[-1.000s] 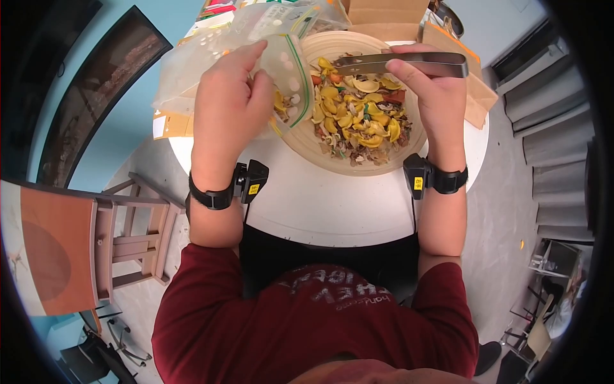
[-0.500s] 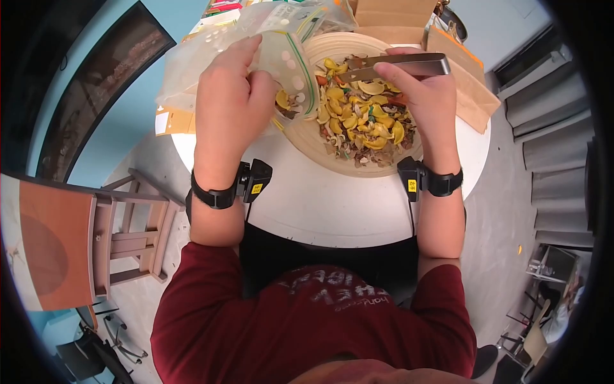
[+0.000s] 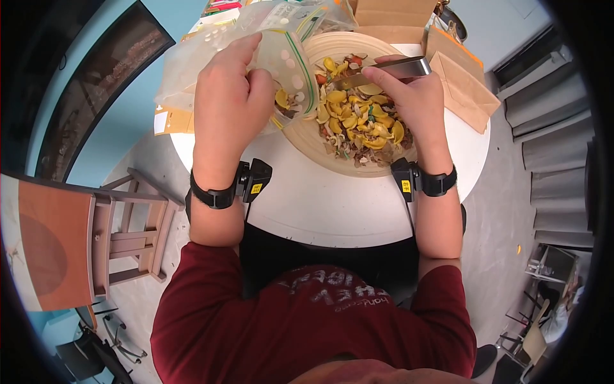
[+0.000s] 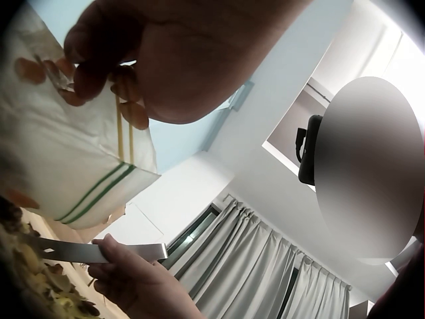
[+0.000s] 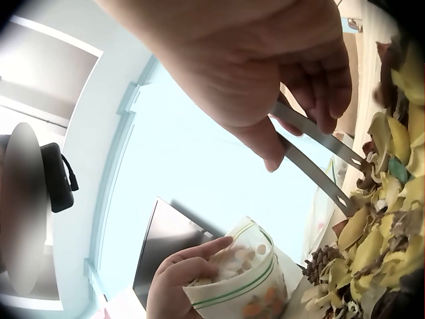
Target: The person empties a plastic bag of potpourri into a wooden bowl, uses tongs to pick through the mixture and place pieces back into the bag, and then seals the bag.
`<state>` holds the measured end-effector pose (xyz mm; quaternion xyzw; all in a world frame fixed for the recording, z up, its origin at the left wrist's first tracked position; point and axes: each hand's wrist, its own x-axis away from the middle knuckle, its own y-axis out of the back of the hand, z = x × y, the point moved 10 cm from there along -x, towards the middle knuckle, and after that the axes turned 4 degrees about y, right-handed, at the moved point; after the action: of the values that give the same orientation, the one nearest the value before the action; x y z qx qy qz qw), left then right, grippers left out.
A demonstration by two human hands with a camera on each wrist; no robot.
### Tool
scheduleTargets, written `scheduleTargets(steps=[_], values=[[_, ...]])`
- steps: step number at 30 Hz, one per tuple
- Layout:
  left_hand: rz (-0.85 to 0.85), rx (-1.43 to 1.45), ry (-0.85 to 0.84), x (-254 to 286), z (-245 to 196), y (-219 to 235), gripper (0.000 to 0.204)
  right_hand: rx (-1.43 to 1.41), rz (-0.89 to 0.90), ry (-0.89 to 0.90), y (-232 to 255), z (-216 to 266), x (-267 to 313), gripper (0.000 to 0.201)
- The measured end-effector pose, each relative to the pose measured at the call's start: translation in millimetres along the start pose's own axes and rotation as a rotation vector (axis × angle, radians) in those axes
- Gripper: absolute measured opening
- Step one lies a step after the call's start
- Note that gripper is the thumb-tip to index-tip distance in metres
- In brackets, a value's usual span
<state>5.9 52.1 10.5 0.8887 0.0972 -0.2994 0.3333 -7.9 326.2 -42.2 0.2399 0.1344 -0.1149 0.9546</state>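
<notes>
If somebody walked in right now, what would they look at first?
Probably the bright yellow pieces, heaped with brown bits in the wide tan dish on the white table. Next, maybe the shiny metal tongs in the right hand, their tips down at the heap. At the dish's left side, the left hand holds a see-through bag with a green stripe by its mouth.

Right hand [image 5: 265,76] holds metal tongs [image 5: 315,175], tips apparently touching yellow pieces [image 5: 368,247].
</notes>
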Motion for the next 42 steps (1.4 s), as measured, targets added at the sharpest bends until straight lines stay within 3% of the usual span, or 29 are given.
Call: scheduleTargets(steps=[5,17,23,32,35,38,40,42], values=[[0.009,-0.008,-0.001,0.2,-2.0,-0.4,0.043,-0.03,0.012,0.072,-5.8,-0.7,-0.5,0.029],[0.009,-0.01,-0.023,0.2,-4.2,-1.1,0.043,-0.1,0.059,0.053,-5.4,5.4,2.0,0.022],[0.039,0.021,-0.015,0.8,-2.6,-5.2,0.042,-0.228,0.005,-0.014,5.8,-9.6,-2.8,0.02],[0.11,0.024,-0.026,2.4,-5.0,-12.9,0.04,-0.362,-0.121,0.063,33.6,-1.2,-5.7,0.022],[0.116,0.011,-0.065,3.6,-7.8,-14.6,0.041,-0.531,-0.136,0.079,33.7,8.8,-0.5,0.022],[0.113,-0.012,-0.1,4.4,-9.4,-14.4,0.043,-0.611,-0.089,0.101,16.3,26.6,9.0,0.022],[0.091,-0.019,-0.13,4.5,-9.0,-14.3,0.046,-0.477,0.042,0.21,-2.3,46.1,17.3,0.024],[0.101,-0.002,-0.038,2.8,-5.9,-11.3,0.045,-0.452,0.072,0.239,-5.9,51.3,20.0,0.025]])
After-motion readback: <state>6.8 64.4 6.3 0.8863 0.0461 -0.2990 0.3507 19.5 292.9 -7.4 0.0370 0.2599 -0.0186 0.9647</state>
